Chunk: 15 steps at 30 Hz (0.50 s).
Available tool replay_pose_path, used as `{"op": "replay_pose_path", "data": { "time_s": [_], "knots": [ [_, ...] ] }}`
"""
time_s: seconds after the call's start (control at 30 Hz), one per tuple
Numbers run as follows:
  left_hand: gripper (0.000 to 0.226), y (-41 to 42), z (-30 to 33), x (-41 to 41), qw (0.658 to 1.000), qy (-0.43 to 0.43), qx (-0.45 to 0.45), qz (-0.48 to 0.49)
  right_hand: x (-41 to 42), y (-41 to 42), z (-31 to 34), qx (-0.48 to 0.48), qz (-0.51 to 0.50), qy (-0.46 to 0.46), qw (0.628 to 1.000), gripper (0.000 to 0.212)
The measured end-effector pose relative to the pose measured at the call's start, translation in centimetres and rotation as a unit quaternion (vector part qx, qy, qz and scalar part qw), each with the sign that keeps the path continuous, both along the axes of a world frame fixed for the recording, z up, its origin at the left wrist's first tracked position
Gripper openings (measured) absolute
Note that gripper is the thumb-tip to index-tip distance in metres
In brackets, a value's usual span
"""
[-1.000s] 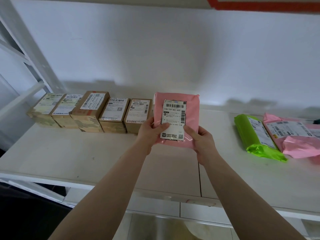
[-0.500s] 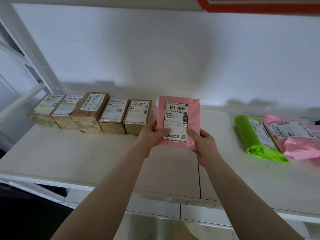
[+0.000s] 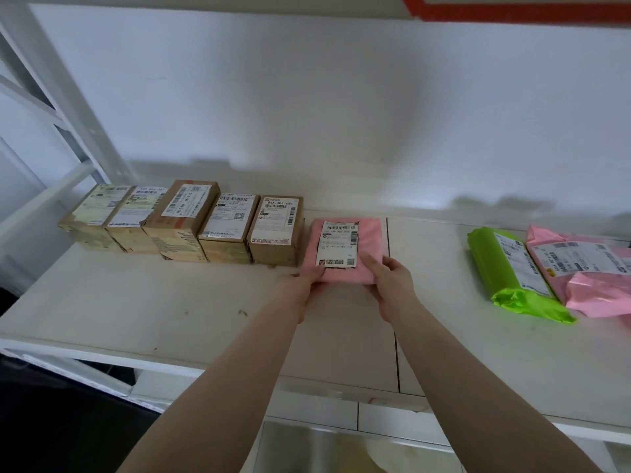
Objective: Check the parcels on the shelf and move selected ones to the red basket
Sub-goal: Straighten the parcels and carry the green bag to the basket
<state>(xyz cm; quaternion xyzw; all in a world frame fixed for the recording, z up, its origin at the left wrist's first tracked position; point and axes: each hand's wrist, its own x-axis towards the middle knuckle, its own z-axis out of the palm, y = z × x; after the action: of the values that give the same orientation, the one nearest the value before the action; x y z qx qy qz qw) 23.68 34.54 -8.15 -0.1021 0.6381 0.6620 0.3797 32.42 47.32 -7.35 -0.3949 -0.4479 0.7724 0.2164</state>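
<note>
A pink parcel (image 3: 368, 247) with a white barcode label lies almost flat on the white shelf (image 3: 170, 302), just right of a row of cardboard boxes. My left hand (image 3: 309, 285) grips its near left corner. My right hand (image 3: 391, 281) grips its near right edge, thumb on top beside the label. The red basket is not in sight.
Several brown cardboard boxes (image 3: 191, 220) with labels stand side by side at the back left. A green parcel (image 3: 512, 278) and another pink parcel (image 3: 587, 271) lie at the right. A white shelf post (image 3: 68, 90) slants up at the left. A red-edged thing (image 3: 512, 8) shows at the top.
The pink parcel was held upright facing me; both hands have tipped it back and lowered it onto the shelf beside the boxes.
</note>
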Motion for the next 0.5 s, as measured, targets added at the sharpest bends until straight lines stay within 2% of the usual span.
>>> {"op": "replay_pose_path", "data": {
  "time_s": [0.13,0.3,0.5],
  "knots": [
    [0.041,-0.2,-0.6,-0.4,0.995,0.062,-0.061,0.055,-1.0,0.0,-0.8,0.041,0.018,-0.029,0.999,0.044],
    [0.031,-0.5,-0.6,-1.0,0.983,0.153,-0.096,0.038,-1.5,-0.1,-1.3,0.117,0.027,-0.063,0.991,0.029],
    [0.028,-0.9,-0.8,-1.2,0.973,0.185,-0.139,0.020,-2.0,0.0,-2.1,0.156,0.027,-0.110,0.981,0.033]
  ]
}}
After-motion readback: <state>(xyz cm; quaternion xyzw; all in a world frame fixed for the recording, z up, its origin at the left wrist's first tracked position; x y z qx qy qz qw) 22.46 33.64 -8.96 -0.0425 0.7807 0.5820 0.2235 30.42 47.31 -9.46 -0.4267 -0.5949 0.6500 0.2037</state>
